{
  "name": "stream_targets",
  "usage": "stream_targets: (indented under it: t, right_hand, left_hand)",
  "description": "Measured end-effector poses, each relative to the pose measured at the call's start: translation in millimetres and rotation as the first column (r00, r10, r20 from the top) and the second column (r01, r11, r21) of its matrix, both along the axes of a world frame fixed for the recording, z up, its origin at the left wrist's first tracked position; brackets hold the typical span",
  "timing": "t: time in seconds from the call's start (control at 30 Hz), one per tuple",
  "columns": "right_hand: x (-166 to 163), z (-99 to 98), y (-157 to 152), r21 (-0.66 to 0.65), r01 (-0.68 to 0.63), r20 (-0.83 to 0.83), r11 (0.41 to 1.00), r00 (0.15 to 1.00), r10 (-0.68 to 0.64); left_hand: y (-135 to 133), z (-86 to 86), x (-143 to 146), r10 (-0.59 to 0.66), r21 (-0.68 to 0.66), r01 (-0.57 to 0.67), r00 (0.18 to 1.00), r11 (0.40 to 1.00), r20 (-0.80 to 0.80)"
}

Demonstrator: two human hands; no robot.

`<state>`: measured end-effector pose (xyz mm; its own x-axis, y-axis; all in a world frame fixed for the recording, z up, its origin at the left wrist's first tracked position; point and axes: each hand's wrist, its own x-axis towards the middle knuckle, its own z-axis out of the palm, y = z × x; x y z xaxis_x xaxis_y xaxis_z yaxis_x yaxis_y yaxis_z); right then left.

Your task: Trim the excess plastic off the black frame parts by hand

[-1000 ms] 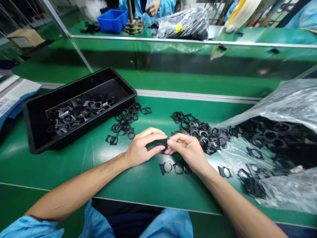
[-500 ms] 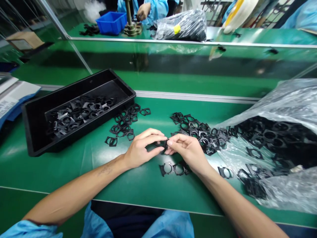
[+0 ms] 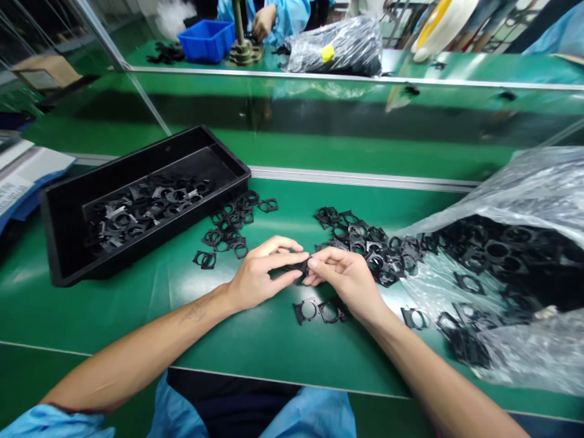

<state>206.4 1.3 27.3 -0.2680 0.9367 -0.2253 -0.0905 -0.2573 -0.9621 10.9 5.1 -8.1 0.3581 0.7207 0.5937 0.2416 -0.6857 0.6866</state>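
Between my two hands is a small black plastic ring part [image 3: 299,266], mostly hidden by fingers. My right hand [image 3: 345,278] pinches its right side between thumb and fingertips. From the left, my left hand [image 3: 259,274] curves round it, thumb below and fingers above, with the fingertips at its edges. Just below my right hand, a few similar black ring parts [image 3: 309,310] lie flat on the green table [image 3: 237,347]. A loose pile of the same parts [image 3: 365,237] spreads behind and to the right of my right hand.
A black tray [image 3: 150,234] holding many ring parts stands at left, with a scattered group [image 3: 230,222] beside it. An open clear plastic bag [image 3: 524,182] full of parts lies at right. Beyond the transparent divider are a blue bin [image 3: 207,42] and a co-worker's hand [image 3: 264,23].
The ring part has tilted slightly between my fingers, and my left fingertips have shifted a little over it. Both arms stay in place.
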Motion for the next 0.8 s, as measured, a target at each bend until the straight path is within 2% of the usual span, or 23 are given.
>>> stream_targets:
  t: [0.17,0.3,0.47,0.57,0.8]
  right_hand:
    - [-1.6,-3.6,-1.1,0.042,0.020,0.059,0.999,0.998,-0.023]
    - [-1.7,-2.6,-3.7,0.163,0.052,0.132,0.985,0.988,-0.074]
    - [1.8,1.9,-6.1,0.402,0.066,0.264,0.913,0.947,-0.185]
    - [2.5,3.0,-7.5,0.493,0.018,0.326,0.870,0.923,-0.204]
    - [1.1,4.0,-10.3,0.616,-0.053,0.396,0.786,0.883,-0.251]
  left_hand:
    - [-1.9,0.8,1.3,0.009,0.011,-0.009,1.000,1.000,0.003]
    - [-2.5,3.0,2.3,0.028,-0.037,-0.027,1.000,0.999,0.015]
    - [0.4,3.8,3.3,0.110,-0.225,-0.069,0.979,0.972,0.171]
    - [1.9,4.3,3.5,0.121,-0.247,-0.074,0.976,0.966,0.180]
    - [1.5,8.2,2.9,0.148,-0.267,-0.108,0.980,0.957,0.134]
